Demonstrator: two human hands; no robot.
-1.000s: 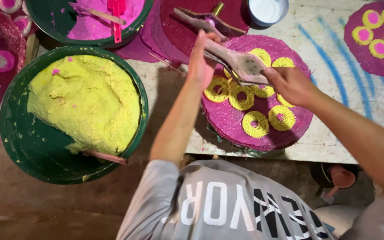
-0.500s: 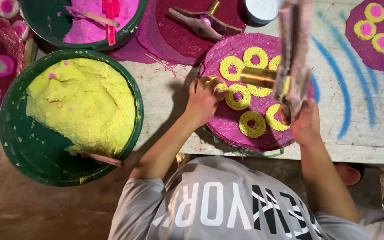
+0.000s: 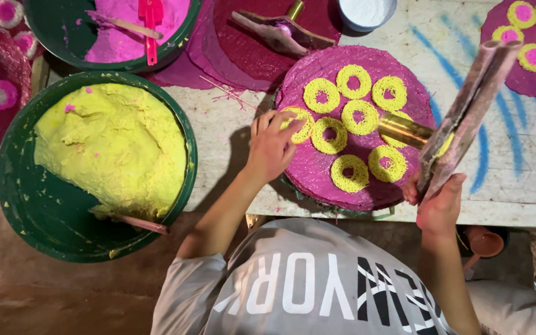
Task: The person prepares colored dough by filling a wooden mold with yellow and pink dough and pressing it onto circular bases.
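My left hand [image 3: 272,146] rests on the left edge of a round pink tray [image 3: 317,170], its fingers touching a yellow noodle ring [image 3: 300,124]. Several yellow rings lie on that tray. My right hand [image 3: 440,201] grips the wooden handles of a dough press [image 3: 466,108], held upright at the tray's right side. The press's brass barrel [image 3: 404,129] points left over the rings.
A green basin of yellow dough [image 3: 103,158] stands at the left with a stick in it. Behind it is a green basin of pink dough [image 3: 119,37]. A second press [image 3: 277,31] lies on a dark red mat. Another pink tray [image 3: 531,46] with rings is far right.
My right hand has raised the press from lying over the tray to upright at the right. My left hand has left the press and come down onto the tray's left edge.
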